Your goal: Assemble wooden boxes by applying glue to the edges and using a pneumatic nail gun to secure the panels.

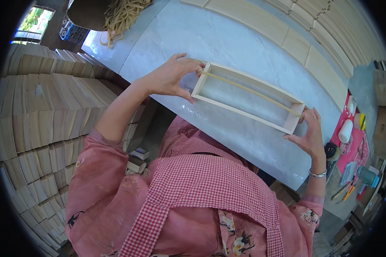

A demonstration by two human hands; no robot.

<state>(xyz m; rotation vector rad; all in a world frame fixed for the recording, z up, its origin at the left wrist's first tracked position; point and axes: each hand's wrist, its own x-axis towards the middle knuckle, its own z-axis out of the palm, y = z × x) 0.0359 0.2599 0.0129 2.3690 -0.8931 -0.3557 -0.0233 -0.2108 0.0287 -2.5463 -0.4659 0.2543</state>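
A pale wooden rectangular frame (245,112) lies on the light grey worktable (193,38). A thin tan rubber band (248,90) is stretched lengthwise over its open middle. My left hand (171,77) grips the frame's left short end, fingers at the band. My right hand (309,132) holds the right short end, fingertips on the band where it hooks over the wood.
Stacks of thin wooden boards (38,111) fill the left side. More flat wooden panels (296,38) lie along the table's far edge. A heap of tan rubber bands (122,15) sits at the top. Tools and a white roll (345,130) rest on a red mat at right.
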